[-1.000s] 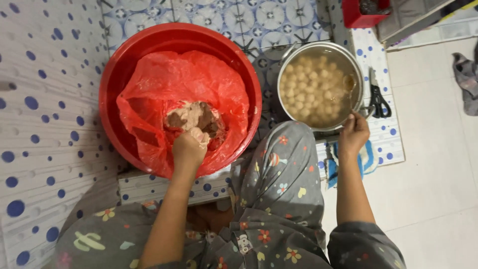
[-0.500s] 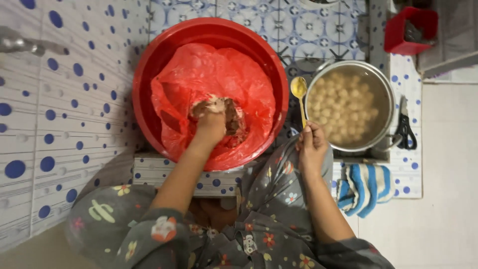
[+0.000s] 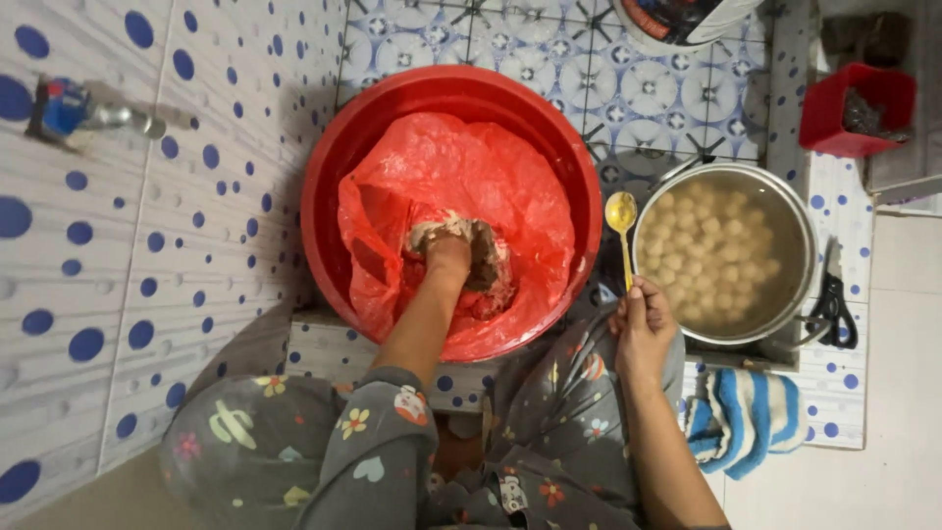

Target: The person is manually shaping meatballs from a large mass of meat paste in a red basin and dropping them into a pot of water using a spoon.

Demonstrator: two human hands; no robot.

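At the far left a tap (image 3: 93,113) sticks out from a white wall with blue dots (image 3: 147,245), well apart from both hands. To the right of it stands a big red basin (image 3: 339,186), lined with a red plastic bag (image 3: 510,186) that lies crumpled and open inside it. The left hand (image 3: 449,257) reaches down into the middle of that bag and is sunk into a lump of brownish paste (image 3: 481,260); the fingers are buried in the paste, which bulges up around and just beyond them, so it is closed on a handful, though how tightly cannot be told. The forearm runs back from the hand toward a knee in grey flowered cloth (image 3: 294,442). Further right, just outside the basin's rim, the right hand (image 3: 643,329) pinches the lower end of a yellow spoon (image 3: 622,231) between thumb and fingers, a narrow closed hold. The spoon stands straight away from the hand, its bowl up over the gap between basin and pot. Just right of the hand and spoon sits a metal pot (image 3: 805,226) full of pale round balls (image 3: 716,250) in cloudy liquid. Beyond the pot, black scissors (image 3: 834,304) lie on the floor, a blue and white striped cloth (image 3: 741,422) sits near the right forearm, and a small red box (image 3: 854,108) stands at the far upper right.
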